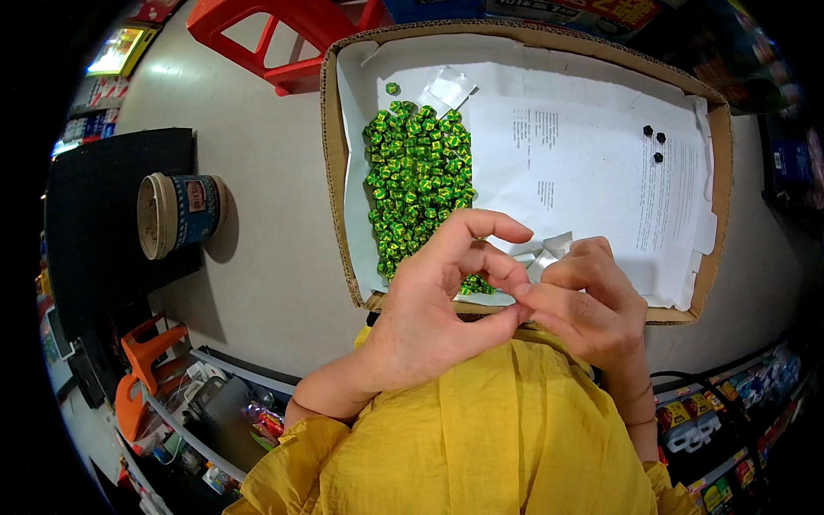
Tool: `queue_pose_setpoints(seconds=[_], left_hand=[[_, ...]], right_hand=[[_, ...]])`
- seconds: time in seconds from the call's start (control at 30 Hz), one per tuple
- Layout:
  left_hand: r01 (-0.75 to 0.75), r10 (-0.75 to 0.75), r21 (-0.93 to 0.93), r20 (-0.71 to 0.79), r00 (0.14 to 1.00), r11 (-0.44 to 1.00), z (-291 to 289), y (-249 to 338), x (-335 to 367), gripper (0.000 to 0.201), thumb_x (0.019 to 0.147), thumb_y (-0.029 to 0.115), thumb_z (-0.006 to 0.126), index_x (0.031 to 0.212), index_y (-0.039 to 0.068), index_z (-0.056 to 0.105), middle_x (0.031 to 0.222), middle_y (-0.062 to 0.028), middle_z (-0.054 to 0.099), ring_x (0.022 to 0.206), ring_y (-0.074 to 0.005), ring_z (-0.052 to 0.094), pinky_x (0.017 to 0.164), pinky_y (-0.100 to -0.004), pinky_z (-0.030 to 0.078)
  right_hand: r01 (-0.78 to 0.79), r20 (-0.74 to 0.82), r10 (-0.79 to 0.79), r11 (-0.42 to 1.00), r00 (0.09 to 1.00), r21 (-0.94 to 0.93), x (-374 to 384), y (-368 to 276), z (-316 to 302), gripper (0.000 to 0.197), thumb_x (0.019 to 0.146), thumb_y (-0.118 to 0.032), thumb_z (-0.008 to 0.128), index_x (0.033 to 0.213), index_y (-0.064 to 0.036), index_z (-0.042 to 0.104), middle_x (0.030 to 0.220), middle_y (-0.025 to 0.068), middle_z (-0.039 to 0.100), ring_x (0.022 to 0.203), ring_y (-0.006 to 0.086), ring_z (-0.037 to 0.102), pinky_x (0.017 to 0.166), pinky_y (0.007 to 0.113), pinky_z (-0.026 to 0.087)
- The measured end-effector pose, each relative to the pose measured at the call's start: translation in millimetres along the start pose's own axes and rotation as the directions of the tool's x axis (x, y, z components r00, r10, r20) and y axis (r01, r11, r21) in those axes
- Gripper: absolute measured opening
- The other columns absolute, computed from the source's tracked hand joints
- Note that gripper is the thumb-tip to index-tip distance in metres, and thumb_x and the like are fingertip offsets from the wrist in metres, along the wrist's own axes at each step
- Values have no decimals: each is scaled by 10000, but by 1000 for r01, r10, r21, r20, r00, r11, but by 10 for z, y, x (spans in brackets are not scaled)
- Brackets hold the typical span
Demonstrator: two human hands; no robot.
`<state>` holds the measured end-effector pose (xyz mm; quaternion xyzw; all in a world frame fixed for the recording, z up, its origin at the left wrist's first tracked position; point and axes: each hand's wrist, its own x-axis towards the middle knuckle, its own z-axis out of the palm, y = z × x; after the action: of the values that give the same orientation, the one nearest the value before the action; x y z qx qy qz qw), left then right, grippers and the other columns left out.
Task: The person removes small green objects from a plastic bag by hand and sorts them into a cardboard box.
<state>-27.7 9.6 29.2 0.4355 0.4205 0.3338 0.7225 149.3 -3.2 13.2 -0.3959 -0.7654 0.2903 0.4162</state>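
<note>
Hands work close together over the near edge of a shallow cardboard tray (719, 197), just in front of the person's yellow garment (481, 429). On the left hand (421, 313), the index finger arches forward, its tip apart from the thumb, while the thumb and a lower fingertip come in to meet the right hand's fingertips. On the right hand (596, 300), the fingers are curled and the thumb and index finger are brought together, pointing left. The two grips meet tip to tip; whether something small is pinched between them is hidden, so I cannot tell what either one holds.

Silvery foil pieces (549, 251) lie just beyond the fingertips, between the two hands and partly covered by them. White paper (601, 112), printed in places, lines the tray. On its left side sits a dense heap of small green faceted pieces (416, 176) with yellow marks, its near end partly behind the left hand. One green piece (392, 88) lies alone beyond the heap's far end, near a flat silvery packet (448, 88). Three small dark pieces (659, 137) lie near the right side, well apart from the heap.

Past the tray's far left corner stands a red plastic stool (283, 34). Left of the tray is a round tub (197, 209) with a blue band, and nearer the person, an orange stool (154, 356).
</note>
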Motion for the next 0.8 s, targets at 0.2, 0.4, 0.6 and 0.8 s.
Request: queue_pose_setpoints(seconds=[0.2,0.4,0.6,0.8], left_hand=[[101,-83,-229,87,993,968,20,-3,15,523,679,-76,675,1137,-27,429,867,-85,584,857,-149,571,793,-244,441],[-35,44,-154,58,997,987,52,-101,-25,428,719,-64,664,1085,-9,450,904,-57,569,884,-114,563,766,-232,459],[-239,265,224,-94,960,945,70,-210,-97,177,715,-46,658,866,-4,576,808,-52,602,742,-113,588,658,-228,466],[-405,463,629,80,883,664,61,-187,-57,201,676,-51,694,845,-23,589,783,-86,599,752,-156,574,648,-277,459]], right_hand=[[-89,-65,97,989,993,115,-62,47,-13,288,518,-7,746,753,-48,584,742,47,537,649,192,501,629,321,402],[-102,-116,118,986,986,133,-78,58,35,297,523,-12,745,753,-56,563,745,56,531,640,219,485,602,329,382],[59,-95,-66,996,993,-69,-145,95,72,323,520,-40,743,786,-53,560,764,52,509,634,214,473,598,324,357],[86,-9,-91,966,996,-244,-186,60,86,271,574,-52,708,784,-25,538,757,62,486,636,214,464,599,331,350]])
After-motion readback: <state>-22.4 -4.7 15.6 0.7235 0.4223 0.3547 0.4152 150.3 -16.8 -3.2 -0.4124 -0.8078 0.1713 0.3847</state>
